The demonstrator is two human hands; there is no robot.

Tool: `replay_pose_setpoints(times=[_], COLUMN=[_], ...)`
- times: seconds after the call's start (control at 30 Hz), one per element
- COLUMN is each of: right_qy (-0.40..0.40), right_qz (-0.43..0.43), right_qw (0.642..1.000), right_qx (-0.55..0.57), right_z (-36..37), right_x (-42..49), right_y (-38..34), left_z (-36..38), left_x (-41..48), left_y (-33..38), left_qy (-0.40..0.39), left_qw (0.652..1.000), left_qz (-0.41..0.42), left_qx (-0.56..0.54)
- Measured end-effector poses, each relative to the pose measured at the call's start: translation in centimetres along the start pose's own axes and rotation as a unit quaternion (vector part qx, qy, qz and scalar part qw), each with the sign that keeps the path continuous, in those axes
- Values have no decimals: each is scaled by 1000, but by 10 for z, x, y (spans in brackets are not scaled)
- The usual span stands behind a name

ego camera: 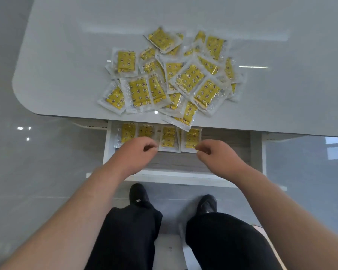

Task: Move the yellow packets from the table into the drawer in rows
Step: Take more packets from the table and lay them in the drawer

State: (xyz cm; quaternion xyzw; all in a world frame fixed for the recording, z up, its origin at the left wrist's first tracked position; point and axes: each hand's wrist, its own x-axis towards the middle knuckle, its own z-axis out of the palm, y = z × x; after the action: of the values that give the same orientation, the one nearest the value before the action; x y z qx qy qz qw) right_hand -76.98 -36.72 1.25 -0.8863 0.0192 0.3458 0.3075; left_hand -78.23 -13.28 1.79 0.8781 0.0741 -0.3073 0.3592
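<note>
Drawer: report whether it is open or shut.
Open. The drawer is pulled out below the table, wood floor showing, a row of yellow packets inside.

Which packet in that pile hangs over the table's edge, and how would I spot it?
Start at the white table and follow its front edge to the open drawer. At the bottom tip of the heap, one tilted yellow packet pokes past that edge, above the drawer's row; no other reaches that far.

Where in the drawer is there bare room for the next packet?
Bare drawer floor right of the rightmost packet, up to the right wall, and a strip in front of the row. The table pile is crowded.
</note>
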Motion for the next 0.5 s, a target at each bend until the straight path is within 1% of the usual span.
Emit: replay_pose_setpoints(times=[0.07, 0.27, 0.4, 0.5], right_qy=[-2, -15, -17, 6], right_qz=[5, 14, 17, 18], right_qw=[1000, 1000, 1000, 1000], right_qx=[-3, 2, -3, -4], right_z=[-12, -55, -80, -91], right_x=[-22, -84, -112, -128], right_y=[-20, -90, -131, -155], left_z=[-17, -74, -113, -143], left_x=[-22, -85, -112, -128], left_y=[9, 43, 59, 66], left_qy=[8, -14, -15, -10], left_qw=[1000, 999, 999, 1000], left_qz=[-13, -37, -31, -17], left_qx=[-11, 0, -3, -3])
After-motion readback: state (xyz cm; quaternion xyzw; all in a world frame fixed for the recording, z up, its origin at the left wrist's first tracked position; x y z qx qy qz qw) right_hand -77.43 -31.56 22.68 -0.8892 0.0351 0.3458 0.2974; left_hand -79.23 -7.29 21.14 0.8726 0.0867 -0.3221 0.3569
